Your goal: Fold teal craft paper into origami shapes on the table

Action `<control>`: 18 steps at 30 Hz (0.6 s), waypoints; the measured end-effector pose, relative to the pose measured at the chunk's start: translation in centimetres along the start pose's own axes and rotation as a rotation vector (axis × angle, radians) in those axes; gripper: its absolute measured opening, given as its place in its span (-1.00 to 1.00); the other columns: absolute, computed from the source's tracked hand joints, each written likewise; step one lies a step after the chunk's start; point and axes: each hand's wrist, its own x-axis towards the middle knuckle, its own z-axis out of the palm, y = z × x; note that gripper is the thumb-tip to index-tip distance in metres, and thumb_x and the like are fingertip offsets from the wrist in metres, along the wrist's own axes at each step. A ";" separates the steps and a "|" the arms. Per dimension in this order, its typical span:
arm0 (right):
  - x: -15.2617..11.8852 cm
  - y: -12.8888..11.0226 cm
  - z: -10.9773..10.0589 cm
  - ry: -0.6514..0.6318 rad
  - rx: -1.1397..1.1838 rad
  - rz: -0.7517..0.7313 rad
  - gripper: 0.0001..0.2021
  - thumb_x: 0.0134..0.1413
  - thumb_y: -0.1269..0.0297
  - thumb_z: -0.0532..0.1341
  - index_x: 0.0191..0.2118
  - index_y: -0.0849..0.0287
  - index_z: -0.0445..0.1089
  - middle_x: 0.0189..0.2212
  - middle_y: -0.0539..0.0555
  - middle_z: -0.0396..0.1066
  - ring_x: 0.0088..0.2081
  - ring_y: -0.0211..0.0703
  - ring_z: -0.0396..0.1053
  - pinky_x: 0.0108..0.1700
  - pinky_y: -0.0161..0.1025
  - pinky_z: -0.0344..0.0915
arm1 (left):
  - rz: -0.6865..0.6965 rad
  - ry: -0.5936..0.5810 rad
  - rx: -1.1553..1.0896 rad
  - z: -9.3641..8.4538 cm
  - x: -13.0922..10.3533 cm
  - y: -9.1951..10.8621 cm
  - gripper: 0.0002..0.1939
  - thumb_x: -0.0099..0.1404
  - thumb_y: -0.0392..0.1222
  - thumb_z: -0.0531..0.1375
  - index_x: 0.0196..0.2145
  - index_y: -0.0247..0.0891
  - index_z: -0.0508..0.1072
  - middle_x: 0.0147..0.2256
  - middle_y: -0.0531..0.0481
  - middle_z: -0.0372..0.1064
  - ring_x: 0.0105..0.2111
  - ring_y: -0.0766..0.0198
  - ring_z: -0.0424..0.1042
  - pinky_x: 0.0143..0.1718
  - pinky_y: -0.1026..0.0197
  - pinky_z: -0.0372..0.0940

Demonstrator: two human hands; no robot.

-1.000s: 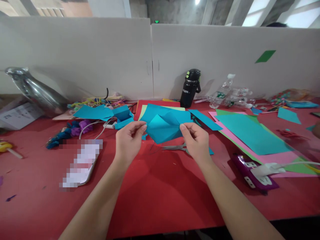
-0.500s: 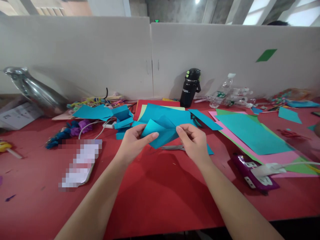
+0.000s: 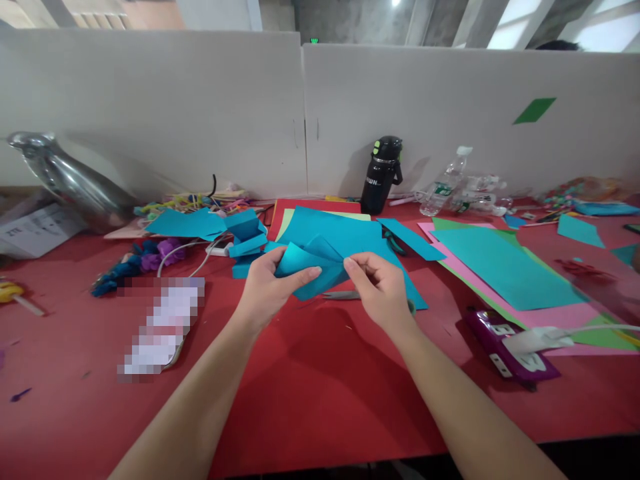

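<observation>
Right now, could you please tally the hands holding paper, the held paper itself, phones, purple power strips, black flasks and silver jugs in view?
Hands: 2 (left hand, right hand)
Held blue paper: 1
Phone: 1
Purple power strip: 1
Black flask: 1
Silver jug: 1
Total: 7

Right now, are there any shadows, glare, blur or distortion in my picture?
Head view throughout: soft shadow on the red tabletop below the left hand and right hand; highlights on the metal vacuum jug, which looks stretched near the left edge; smartphone pixelated; bright patches washed out at top right; folded blue paper in the hands fairly clear.
</observation>
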 end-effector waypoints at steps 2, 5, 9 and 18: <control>0.1 0.1 -0.1 0.013 0.001 -0.005 -0.77 0.27 0.11 0.22 -0.32 0.15 0.45 -0.60 -0.09 0.19 -0.53 -0.30 0.11 -0.48 -0.30 0.10 | 0.019 -0.005 -0.025 0.0 0.1 0.1 -0.68 0.07 -0.04 0.47 -0.28 -0.25 0.57 -0.34 -0.04 0.58 -0.36 0.14 0.55 -0.34 0.17 0.49; 0.3 0.4 -0.3 0.051 0.010 0.006 -0.76 0.26 0.11 0.23 -0.32 0.16 0.46 -0.61 -0.10 0.16 -0.55 -0.31 0.07 -0.51 -0.30 0.06 | 0.024 0.004 -0.078 -0.2 0.2 0.3 -0.65 0.10 -0.05 0.45 -0.19 -0.27 0.58 -0.25 -0.10 0.62 -0.25 0.08 0.59 -0.18 0.08 0.52; 0.6 0.5 -0.6 0.089 0.021 0.024 -0.75 0.24 0.09 0.24 -0.33 0.18 0.46 -0.63 -0.11 0.13 -0.56 -0.32 0.03 -0.53 -0.30 0.03 | 0.014 0.051 -0.078 -0.6 0.4 0.2 -0.62 0.08 -0.04 0.47 -0.19 -0.30 0.59 -0.26 -0.12 0.63 -0.24 0.05 0.60 -0.13 0.05 0.53; 1.0 0.8 -1.2 0.121 0.004 0.024 -0.74 0.23 0.08 0.25 -0.34 0.18 0.47 -0.63 -0.11 0.12 -0.56 -0.32 0.01 -0.51 -0.28 0.03 | 0.006 0.189 0.074 -0.7 0.5 0.2 -0.65 0.03 -0.02 0.49 -0.28 -0.27 0.62 -0.39 -0.05 0.63 -0.34 0.12 0.61 -0.27 0.17 0.54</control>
